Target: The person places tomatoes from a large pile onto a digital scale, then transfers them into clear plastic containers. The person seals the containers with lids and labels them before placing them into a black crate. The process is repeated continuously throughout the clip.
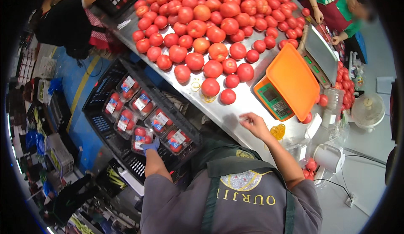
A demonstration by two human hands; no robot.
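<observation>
My left hand (150,146), in a blue glove, reaches down into a black plastic crate (97,91) beside the table and grips a clear pack of red tomatoes (141,135) by its near edge. Several more labelled tomato packs (143,102) lie in rows in the crate. My right hand (254,124) is bare and rests on the front edge of the steel table (235,107) with its fingers bent and apart, holding nothing. A bunch of yellow rubber bands (277,131) lies just right of it.
A large heap of loose tomatoes (210,19) covers the table's far part. An orange-trayed scale (290,82) stands to the right and a grey scale (322,53) behind it. One person works at the top left, another at the top right. A white fan (368,110) stands on the floor.
</observation>
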